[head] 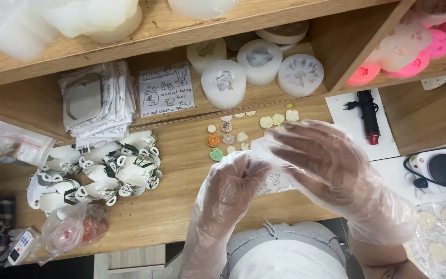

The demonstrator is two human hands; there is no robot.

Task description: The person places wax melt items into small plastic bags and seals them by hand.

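Both my hands wear loose clear plastic gloves. My left hand (236,181) pinches the lower edge of a small clear printed bag (272,182) over the wooden table (176,206). My right hand (318,160) lies flat over the same bag with its fingers spread, covering most of it. Just beyond the hands, several small flower-shaped pieces (228,138) in cream, orange and green lie on the table.
White silicone moulds (259,62) stand on the shelf behind, pink ones (414,62) at the right. A pile of folded white tags (104,170) and stacked packets (96,101) lie left. A black and red tool (368,114) and a small hotplate (442,170) sit right.
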